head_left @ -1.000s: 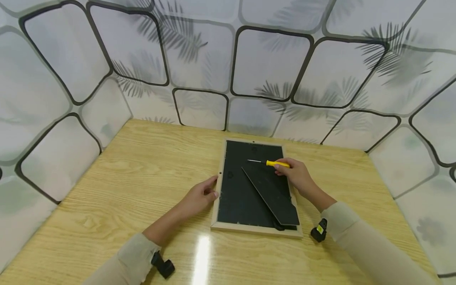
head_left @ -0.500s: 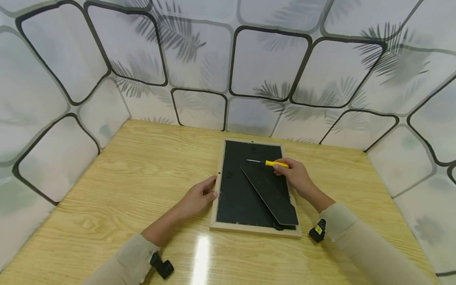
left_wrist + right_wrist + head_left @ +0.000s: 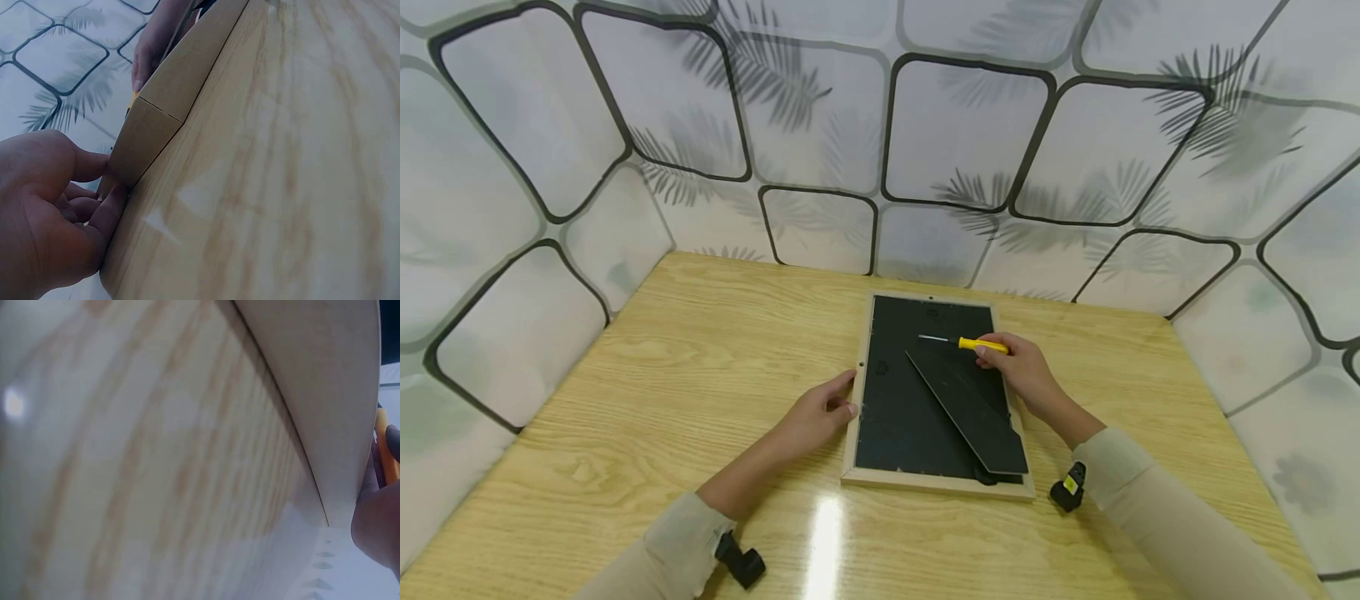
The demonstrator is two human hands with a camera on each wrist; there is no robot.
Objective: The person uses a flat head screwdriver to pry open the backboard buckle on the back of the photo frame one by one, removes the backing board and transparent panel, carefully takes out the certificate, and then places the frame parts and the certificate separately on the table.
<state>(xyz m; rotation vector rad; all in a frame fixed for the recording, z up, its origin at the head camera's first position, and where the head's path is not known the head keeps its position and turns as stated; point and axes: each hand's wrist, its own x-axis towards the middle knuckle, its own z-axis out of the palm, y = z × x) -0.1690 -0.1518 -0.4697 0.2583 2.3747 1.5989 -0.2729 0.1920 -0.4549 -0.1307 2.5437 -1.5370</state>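
A wooden picture frame (image 3: 917,482) lies face down on the table, its black backing board (image 3: 887,425) upward. The black easel leg (image 3: 977,417) slants across the lower right of that board. My left hand (image 3: 808,421) holds the frame's left edge; the left wrist view shows its curled fingers (image 3: 109,215) against the frame's side. In my right hand (image 3: 1030,371) is a small screwdriver (image 3: 981,344), gripped by its yellow handle. Its thin shaft points left above the board; whether the tip touches cannot be told. The right wrist view catches only part of the handle (image 3: 385,450).
The light wood table (image 3: 722,333) extends around the frame. Patterned panels (image 3: 820,125) rise behind it and at both sides. A small black camera sits on each wrist, left (image 3: 741,560) and right (image 3: 1067,489). A bright light reflection lies on the table in front.
The whole head view has shifted very slightly to the left. Both hands, the screwdriver and the frame keep the same places relative to one another.
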